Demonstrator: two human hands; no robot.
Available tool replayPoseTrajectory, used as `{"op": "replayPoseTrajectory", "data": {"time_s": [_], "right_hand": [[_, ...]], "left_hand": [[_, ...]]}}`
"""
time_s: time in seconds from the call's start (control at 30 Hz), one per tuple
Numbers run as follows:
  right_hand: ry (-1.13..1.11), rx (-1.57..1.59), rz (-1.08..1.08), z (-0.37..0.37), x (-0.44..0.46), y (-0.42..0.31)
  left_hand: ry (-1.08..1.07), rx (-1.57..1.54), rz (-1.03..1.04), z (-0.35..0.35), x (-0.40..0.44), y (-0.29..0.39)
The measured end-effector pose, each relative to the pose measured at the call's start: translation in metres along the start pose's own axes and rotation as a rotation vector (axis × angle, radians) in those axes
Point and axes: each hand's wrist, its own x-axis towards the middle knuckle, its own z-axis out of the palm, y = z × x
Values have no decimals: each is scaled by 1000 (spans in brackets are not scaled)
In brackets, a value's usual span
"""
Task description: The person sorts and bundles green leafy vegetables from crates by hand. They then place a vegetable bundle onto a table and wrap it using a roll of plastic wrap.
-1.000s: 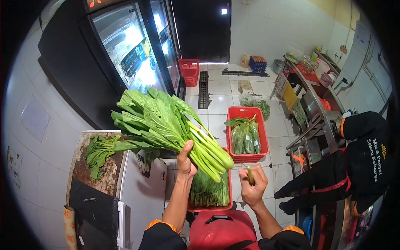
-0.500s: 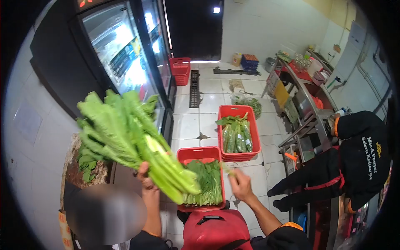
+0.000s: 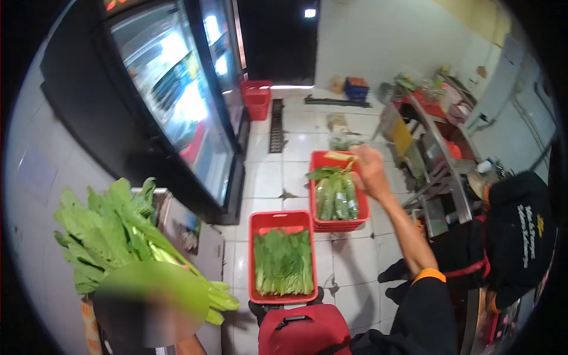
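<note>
A large bunch of leafy greens (image 3: 112, 228) with long pale stalks is at my left, over a low cabinet. My left wrist leads up to the stalks, but a blurred round patch hides the fingers. My right hand (image 3: 370, 170) is stretched forward over the far red crate (image 3: 365, 201), its fingers closed on a yellowish-green piece of stalk or leaf (image 3: 339, 156). Bagged green vegetables (image 3: 337, 198) lie in that crate. Nearer to me, a red crate (image 3: 252, 260) holds rows of leafy greens (image 3: 284, 260).
A red stool or seat-like thing (image 3: 305, 331) is right below me. Glass-door fridges (image 3: 177, 100) line the left. At the right, a person in black (image 3: 515, 231) bends beside a metal worktable (image 3: 441, 157). Another red crate (image 3: 256, 100) stands by the dark door.
The bunch of greens has moved left and down, away from above the near crate. My right hand has reached forward to the far crate with the small piece.
</note>
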Motion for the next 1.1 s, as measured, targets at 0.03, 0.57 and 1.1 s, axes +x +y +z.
{"op": "replayPoseTrajectory", "data": {"time_s": [0.03,0.57,1.1], "right_hand": [[3,3,115,18,3,8],[-442,1199,571,-2,3,-477],[-333,1945,1079,129,-172,-517]], "left_hand": [[34,-22,33,-4,-5,3],[-112,495,-80,-17,7,55],[-285,1593,63,70,-54,43]]}}
